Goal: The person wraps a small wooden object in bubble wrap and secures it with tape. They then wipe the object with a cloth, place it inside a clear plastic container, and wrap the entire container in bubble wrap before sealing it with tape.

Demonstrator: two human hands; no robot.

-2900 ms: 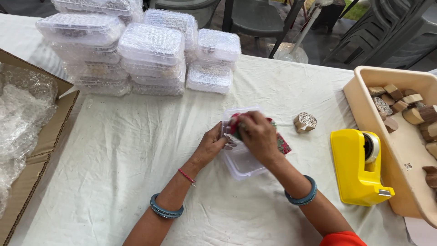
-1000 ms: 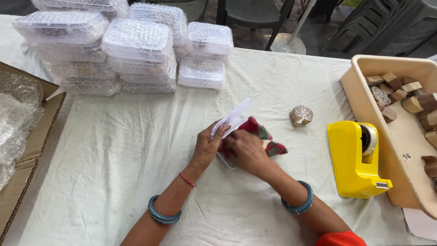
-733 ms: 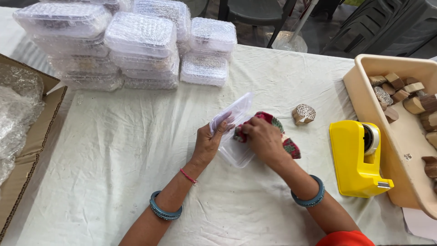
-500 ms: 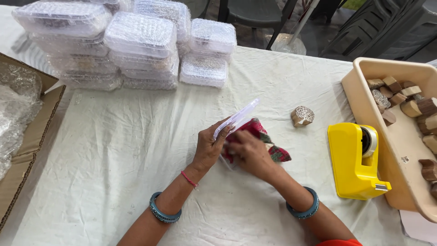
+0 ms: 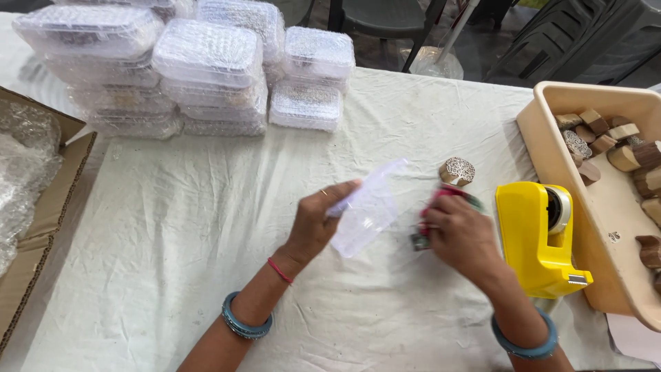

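Brown cardboard box at far left edge, flap open, crinkled clear plastic wrap inside. Behind it, toward the far side of the surface (white cloth, creased), stand stacks of clear lidded plastic containers, rectangular with rounded corners, contents not readable.

Left hand: fingers closed on one end of a clear plastic container, thumb side up. Container is transparent, thin-walled, somewhat motion-blurred; raised off the cloth and tilted. Long axis runs from lower left to upper right, far end pointing toward a small carved wooden block lying on the cloth.

Right hand: clenched around a red and green object (blurred, kind cannot be told), just right of the container, apart from it.

Yellow tape dispenser stands just right of that hand, roll of tape in its top. Beige plastic tray at far right holds more wooden blocks, brown, of mixed shapes.
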